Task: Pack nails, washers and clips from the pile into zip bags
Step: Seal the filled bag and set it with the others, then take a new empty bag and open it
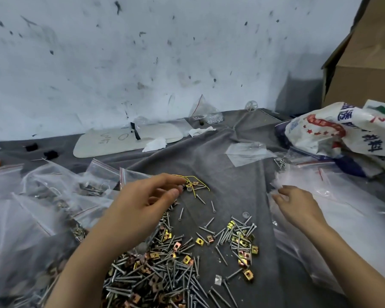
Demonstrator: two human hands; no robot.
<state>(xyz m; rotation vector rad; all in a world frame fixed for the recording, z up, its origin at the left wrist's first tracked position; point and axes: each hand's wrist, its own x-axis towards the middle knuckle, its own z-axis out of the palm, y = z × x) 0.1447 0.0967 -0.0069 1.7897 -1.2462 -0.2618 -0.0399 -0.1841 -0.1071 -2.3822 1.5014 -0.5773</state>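
A pile (165,270) of grey nails and brass-coloured clips lies on the grey cloth in front of me. My left hand (147,201) reaches over its far edge, thumb and fingers curled and pinching small pieces beside a washer (189,189) and a thin yellow wire (193,181). What exactly it pinches is too small to tell. My right hand (298,205) lies on a stack of empty clear zip bags (342,214) at the right, its fingertips touching the top bag's edge. Filled zip bags (53,196) lie heaped at the left.
A printed white sack (333,130) and a cardboard box (365,63) stand at the right. A pale board (129,141), tissue scraps (156,144) and a clear bag of parts (206,113) lie along the stained wall. Another flat clear bag (247,153) rests on the cloth.
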